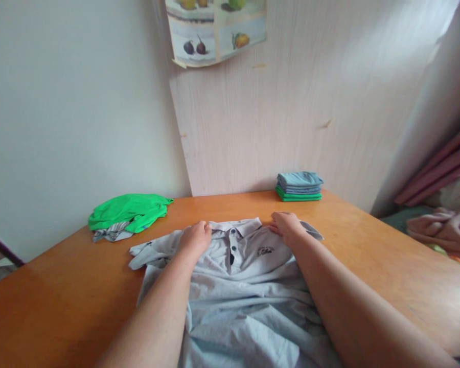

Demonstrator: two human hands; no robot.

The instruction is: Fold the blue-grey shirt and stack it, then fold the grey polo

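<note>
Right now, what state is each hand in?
Left hand: closed on the gray shirt near its collar.
Right hand: touching the shirt; grip can't be told.

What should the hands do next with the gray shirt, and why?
I'd probably smooth down the gray shirt's front: it lies in loose wrinkles below the buttons, while the left hand and right hand are up at the shoulders, on either side of the collar.

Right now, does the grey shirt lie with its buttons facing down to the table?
No, the buttons on the grey shirt show on its upper side, between the left hand and the right hand.
</note>
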